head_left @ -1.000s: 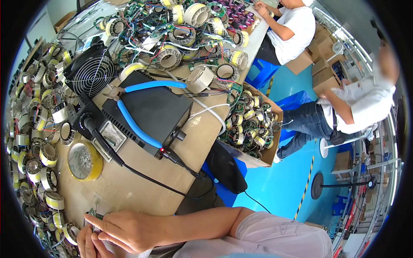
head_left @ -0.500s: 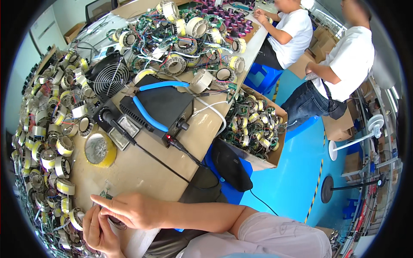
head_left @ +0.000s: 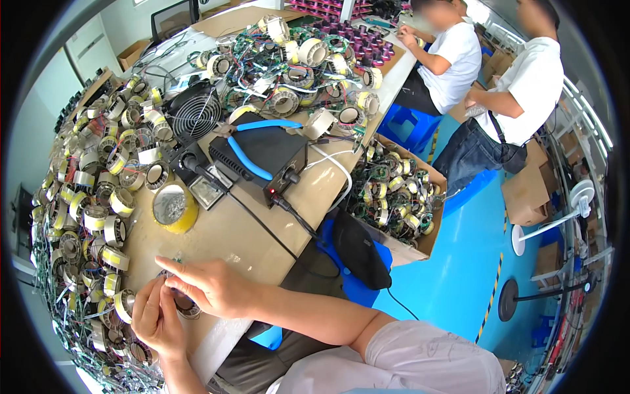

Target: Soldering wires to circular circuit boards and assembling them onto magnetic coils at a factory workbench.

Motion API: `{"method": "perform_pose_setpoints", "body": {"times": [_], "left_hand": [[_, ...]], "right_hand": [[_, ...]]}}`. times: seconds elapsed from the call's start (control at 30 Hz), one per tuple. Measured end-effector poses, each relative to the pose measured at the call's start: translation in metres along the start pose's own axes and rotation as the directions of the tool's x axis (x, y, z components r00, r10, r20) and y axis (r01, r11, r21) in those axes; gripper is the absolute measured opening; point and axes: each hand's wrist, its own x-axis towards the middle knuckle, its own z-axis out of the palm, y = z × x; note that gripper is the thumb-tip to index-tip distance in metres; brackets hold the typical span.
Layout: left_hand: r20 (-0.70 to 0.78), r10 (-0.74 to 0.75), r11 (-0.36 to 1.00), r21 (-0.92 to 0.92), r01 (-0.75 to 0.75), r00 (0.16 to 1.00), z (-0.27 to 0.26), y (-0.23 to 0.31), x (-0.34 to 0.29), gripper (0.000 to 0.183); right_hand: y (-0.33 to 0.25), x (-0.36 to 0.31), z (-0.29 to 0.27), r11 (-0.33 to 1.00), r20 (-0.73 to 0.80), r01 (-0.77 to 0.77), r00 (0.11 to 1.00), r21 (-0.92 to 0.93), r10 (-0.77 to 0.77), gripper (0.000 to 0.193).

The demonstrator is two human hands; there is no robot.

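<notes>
Close together at the near edge of the table, my left hand (head_left: pixel 156 318) and my right hand (head_left: pixel 220 289) meet over a ring-shaped motor coil (head_left: pixel 189 308), mostly hidden by the fingers. A bit of green circuit board (head_left: pixel 177 261) shows just beyond the right index finger. My left fingers are pinched together at the part. The right index finger stretches over it while the right thumb presses in beside the left fingertips. To their left lies a large heap of white-and-yellow motor coils (head_left: pixel 115 257) with boards and wires.
Beyond my hands stand a yellow cup (head_left: pixel 177 220) of grey bits, a soldering iron (head_left: pixel 197 165) in its holder, and a black power unit (head_left: pixel 262 148) carrying blue-handled pliers (head_left: pixel 252 161). A black fan (head_left: pixel 197 115) is behind. A full cardboard box (head_left: pixel 430 246) sits right; two people work farther off.
The view has shifted, so the table's things sit lower and farther right in it. Both hands stay together at the coil, with the right index finger still stretched out.
</notes>
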Motion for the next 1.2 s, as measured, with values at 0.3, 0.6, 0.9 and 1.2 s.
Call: {"method": "perform_pose_setpoints", "body": {"times": [0.3,0.6,0.9,1.2], "left_hand": [[-0.028,-0.013,1.0,0.021,0.014,1.0,0.002,-0.003,0.003,0.012],[-0.027,0.027,1.0,0.005,-0.027,0.999,0.004,-0.004,0.002,0.012],[-0.095,-0.021,0.996,0.088,0.03,0.995,0.003,0.005,0.007,0.01],[-0.145,-0.155,0.98,-0.144,0.134,0.977,0.011,-0.007,0.004,0.011]], "right_hand": [[0.001,0.004,-0.003,0.994,-0.077,0.075,0.994,-0.074,-0.081,0.043],[-0.005,0.002,-0.001,0.997,-0.187,-0.064,0.98,0.042,0.071,0.017],[-0.003,0.001,0.001,0.997,-0.186,0.011,0.982,-0.074,-0.025,0.009],[0.005,0.002,0.005,0.996,-0.18,-0.083,0.98,0.019,0.085,0.007]]}}
